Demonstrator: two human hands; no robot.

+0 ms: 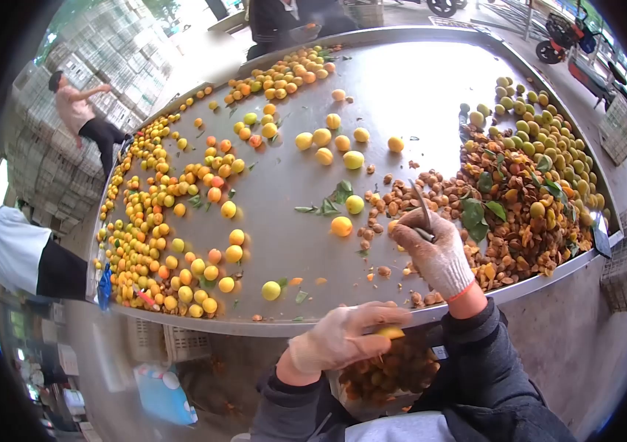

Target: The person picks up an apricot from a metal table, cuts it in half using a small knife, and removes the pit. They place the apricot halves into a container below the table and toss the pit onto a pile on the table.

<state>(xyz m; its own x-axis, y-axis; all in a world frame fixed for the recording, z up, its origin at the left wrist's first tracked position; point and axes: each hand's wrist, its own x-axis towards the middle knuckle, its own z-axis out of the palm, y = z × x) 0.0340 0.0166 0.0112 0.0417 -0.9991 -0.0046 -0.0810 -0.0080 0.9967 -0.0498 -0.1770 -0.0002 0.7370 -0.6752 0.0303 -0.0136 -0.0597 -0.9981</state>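
My left hand (343,335), in a pale glove, holds a yellow piece of fruit (391,333) between thumb and fingers, over the near edge of the metal table (291,243). Below it is a container of brownish fruit pieces (380,376). My right hand (433,249), in a whitish glove with an orange cuff, is wrapped round a knife (422,202) whose thin curved blade points up and away. An orange fruit (393,227) lies beside its fingers. Brown pits (431,184) lie just beyond this hand, and an orange whole fruit (341,226) is to its left.
Many yellow fruits (158,184) cover the table's left side. A heap of scraps and leaves (523,199) and greenish fruits (571,155) are at the right. A person (81,110) stands far left, a worker (26,250) at the left edge, another (276,22) across the table. Crates (623,125) stand right.
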